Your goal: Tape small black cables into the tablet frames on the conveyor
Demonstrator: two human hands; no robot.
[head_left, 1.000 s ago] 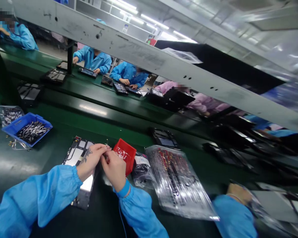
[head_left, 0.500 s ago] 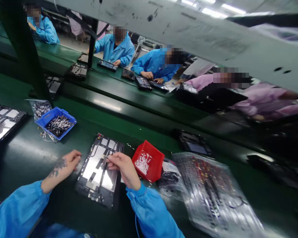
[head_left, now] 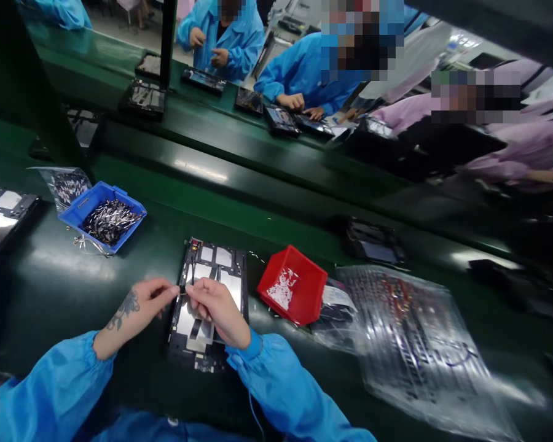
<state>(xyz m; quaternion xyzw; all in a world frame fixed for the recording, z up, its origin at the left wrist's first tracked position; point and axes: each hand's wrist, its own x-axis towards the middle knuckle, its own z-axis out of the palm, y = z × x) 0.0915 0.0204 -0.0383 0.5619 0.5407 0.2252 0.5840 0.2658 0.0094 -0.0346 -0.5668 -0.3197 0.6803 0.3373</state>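
Observation:
An opened tablet (head_left: 230,285) with pale metal plates and a black frame lies on the green bench below my hands. My right hand (head_left: 221,310) is closed in a pinch over the tablet, on a thin black cable (head_left: 193,268). From the left side my left hand (head_left: 142,307) meets it, thumb and fingertip pinched at the cable's small dark end (head_left: 182,290). The fingertips of both hands nearly touch near the tablet's left edge. My fingers partly hide the cable, and my right hand covers the tablet's middle.
A blue bin (head_left: 131,230) of short cables stands left, beside a plastic bag (head_left: 67,187) of similar parts. To the right are a red bin (head_left: 306,288) with small white pieces and a large clear bag (head_left: 424,344) of strips. Co-workers (head_left: 239,37) sit across the line.
My left hand has moved right and closed at the cable, meeting my right hand. My right hand has shifted slightly left over the tablet. The camera view has tilted down.

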